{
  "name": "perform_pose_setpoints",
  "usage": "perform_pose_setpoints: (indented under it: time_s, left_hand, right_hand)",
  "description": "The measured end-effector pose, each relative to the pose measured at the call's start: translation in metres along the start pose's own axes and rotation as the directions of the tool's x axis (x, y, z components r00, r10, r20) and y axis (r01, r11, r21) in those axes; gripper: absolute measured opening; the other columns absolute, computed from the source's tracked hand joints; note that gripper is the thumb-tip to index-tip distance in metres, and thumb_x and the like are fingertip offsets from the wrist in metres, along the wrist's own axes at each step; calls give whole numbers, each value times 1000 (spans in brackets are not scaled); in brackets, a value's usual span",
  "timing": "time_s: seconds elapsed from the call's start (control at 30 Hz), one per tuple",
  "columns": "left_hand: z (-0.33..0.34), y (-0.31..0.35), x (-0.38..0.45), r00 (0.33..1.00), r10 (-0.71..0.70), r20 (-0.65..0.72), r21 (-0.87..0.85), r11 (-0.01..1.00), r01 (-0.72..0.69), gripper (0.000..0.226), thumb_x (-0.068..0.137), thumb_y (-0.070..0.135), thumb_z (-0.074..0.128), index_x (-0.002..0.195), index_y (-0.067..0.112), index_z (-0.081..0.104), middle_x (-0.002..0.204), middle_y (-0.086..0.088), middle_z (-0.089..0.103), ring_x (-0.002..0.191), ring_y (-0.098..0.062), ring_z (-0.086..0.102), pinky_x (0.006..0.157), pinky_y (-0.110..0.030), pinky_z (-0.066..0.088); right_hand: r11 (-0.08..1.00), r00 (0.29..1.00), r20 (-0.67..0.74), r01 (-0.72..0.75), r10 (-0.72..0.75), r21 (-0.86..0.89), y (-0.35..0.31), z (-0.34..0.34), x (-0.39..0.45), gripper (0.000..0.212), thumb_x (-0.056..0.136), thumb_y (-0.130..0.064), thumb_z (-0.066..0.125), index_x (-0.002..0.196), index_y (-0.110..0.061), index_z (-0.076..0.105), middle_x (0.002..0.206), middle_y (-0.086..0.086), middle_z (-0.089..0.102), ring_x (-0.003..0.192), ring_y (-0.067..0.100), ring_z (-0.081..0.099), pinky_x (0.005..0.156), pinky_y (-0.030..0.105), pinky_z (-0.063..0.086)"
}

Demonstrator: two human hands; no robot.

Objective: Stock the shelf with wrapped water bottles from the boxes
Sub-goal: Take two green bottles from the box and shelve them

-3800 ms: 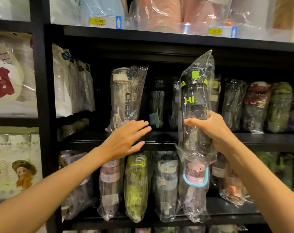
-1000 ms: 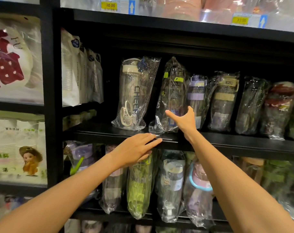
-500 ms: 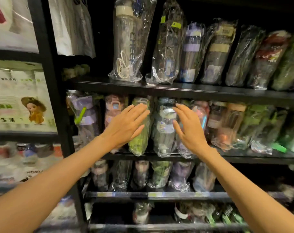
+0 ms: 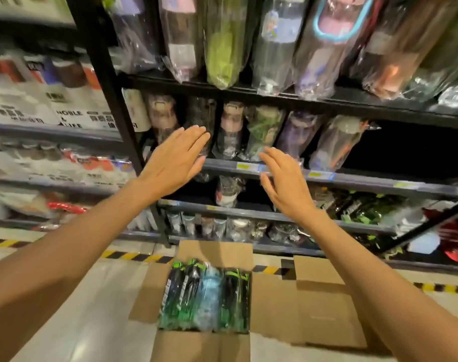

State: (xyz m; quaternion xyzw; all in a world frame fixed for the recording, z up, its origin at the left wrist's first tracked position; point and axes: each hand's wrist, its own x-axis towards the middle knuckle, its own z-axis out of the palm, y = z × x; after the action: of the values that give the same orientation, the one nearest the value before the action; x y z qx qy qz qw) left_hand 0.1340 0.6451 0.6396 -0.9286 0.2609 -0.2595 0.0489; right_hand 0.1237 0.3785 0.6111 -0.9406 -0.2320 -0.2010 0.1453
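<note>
Hands, two of them, hover empty before the shelf (image 4: 327, 180): left hand (image 4: 174, 159) and right hand (image 4: 284, 184) with fingers straight and loose. One open box (image 4: 212, 250) on the floor below holds about five wrapped bottles (image 4: 205, 296), with bare floor (image 4: 92, 309) to its left.

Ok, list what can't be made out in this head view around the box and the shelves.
- Price tags on the shelf edge: too blurred to read.
- Bottles in the open box on the floor: how many layers lie below is hidden by the top row.
- Top-shelf bottles: caps cut off by the upper frame edge.
- Left hand and right hand: both empty, but motion blur hides whether they touch anything.
</note>
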Motion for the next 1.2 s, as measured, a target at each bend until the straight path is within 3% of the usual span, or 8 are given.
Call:
perform_pose_setpoints:
  time_s: [0.23,0.33,0.47,0.6,0.73,0.87,0.97,1.2]
  left_hand:
    - [114,53,-132,964,-130,230,-130,978,162,48,92,20,55,133,-3,47,134,-21,51,120,-35,51,101,-43,40]
    - [168,76,-189,922,-188,339,-165,953,254,45,93,17,52,133,-3,47,133,-20,53,118,-33,53,99,-38,40]
    - [249,101,-256,877,-240,416,-225,907,355,42,89,20,47,123,-4,57,120,-21,62,106,-33,62,90,-38,49]
    - [335,129,-308,796,-220,563,-220,889,401,43,83,14,65,120,-6,56,109,-24,65,92,-38,66,74,-41,55]
    - [400,163,-339,792,-224,568,-226,883,412,42,84,23,48,108,-8,63,98,-24,67,78,-36,69,55,-37,55]
    - [452,192,-364,704,-304,642,-200,819,537,47,76,12,73,116,-8,57,109,-25,63,90,-39,65,70,-44,55]
    - [477,203,-380,591,-402,699,-81,778,624,55,88,25,61,131,-7,47,131,-25,51,115,-40,54,86,-51,49]
    - [495,214,-381,468,-547,694,-4,647,763,78,87,50,53,136,-8,36,134,-30,40,120,-42,43,85,-50,50]
  right_hand:
    - [973,963,213,-192,163,126,-4,131,-109,44,99,-26,43,138,-6,44,141,14,46,133,29,39,110,39,28]
    - [941,928,308,-277,210,194,-8,200,-152,45,99,-27,40,136,-2,44,135,17,50,126,33,44,104,37,32]
    - [869,818,462,-463,342,177,-6,289,-206,45,101,-27,39,141,-8,37,144,13,42,131,30,38,105,36,30]
    - [806,710,556,-580,432,114,7,372,-256,46,100,-27,40,143,-10,36,146,12,40,130,31,41,104,39,37]
    - [779,638,596,-627,488,34,24,431,-298,54,99,-28,44,147,-7,28,144,15,42,129,31,40,102,37,35]
    - [683,492,648,-727,581,-61,33,475,-333,60,97,-37,45,146,-6,27,146,18,36,132,33,36,104,38,34]
    - [590,380,683,-803,623,-91,28,499,-351,74,94,-45,48,149,-8,15,148,19,30,135,34,32,108,40,32]
    - [460,287,663,-883,691,-97,6,523,-358,92,89,-46,58,149,-3,4,149,21,22,137,35,23,109,40,26]
